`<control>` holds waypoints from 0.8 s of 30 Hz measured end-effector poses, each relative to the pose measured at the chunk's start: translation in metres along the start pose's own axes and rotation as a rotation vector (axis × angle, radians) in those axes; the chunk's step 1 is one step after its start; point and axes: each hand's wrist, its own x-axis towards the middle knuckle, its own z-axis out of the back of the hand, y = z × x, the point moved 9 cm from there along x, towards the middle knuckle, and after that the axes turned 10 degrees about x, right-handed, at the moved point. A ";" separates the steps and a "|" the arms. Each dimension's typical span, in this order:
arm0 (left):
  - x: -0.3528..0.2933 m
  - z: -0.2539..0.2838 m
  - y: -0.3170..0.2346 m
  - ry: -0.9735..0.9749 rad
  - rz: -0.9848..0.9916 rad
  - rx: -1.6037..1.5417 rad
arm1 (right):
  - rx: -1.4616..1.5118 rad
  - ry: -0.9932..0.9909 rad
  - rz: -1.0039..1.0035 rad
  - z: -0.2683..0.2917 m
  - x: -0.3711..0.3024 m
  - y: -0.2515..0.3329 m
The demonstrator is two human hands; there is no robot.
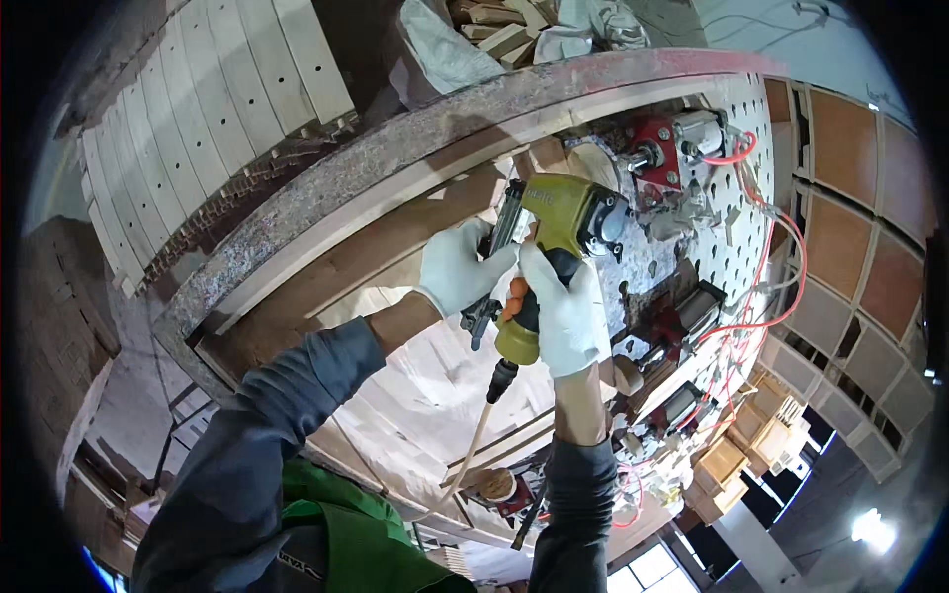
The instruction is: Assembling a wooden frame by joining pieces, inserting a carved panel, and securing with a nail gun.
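A yellow-green pneumatic nail gun (pixel 556 210) with a black magazine is held up in the middle of the view, over the workbench. My right hand (pixel 568 316), in a white glove, is closed round its handle, and its fingertips show on the magazine side. My left hand (pixel 463 265), also in a white glove, is closed on the magazine (pixel 506 219); part of its grip is hidden. From the handle's lower end a pale air hose (pixel 473 440) hangs toward my body. Light wood pieces (pixel 405 400) lie on the bench below the gun.
Red-mounted air cylinders (pixel 660 153) with red hoses (pixel 803 262) line a perforated panel (pixel 756 163) at right. A curved bench edge (pixel 326 173) runs across the far side. Beyond it are stacked drilled boards (pixel 213 84) and a white sack (pixel 445 49) by wood offcuts (pixel 504 35).
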 end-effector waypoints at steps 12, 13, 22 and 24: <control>-0.209 -0.111 0.006 0.813 -0.109 0.245 | 0.568 -0.466 -0.027 0.108 -0.223 -0.191; -0.225 -0.121 0.010 0.846 -0.111 0.261 | 0.611 -0.525 -0.041 0.115 -0.236 -0.205; -0.289 -0.259 0.004 0.977 -0.389 0.422 | 0.844 -0.792 -0.002 0.227 -0.285 -0.285; -0.284 -0.289 -0.007 0.975 -0.385 0.457 | 0.863 -0.754 -0.006 0.256 -0.276 -0.292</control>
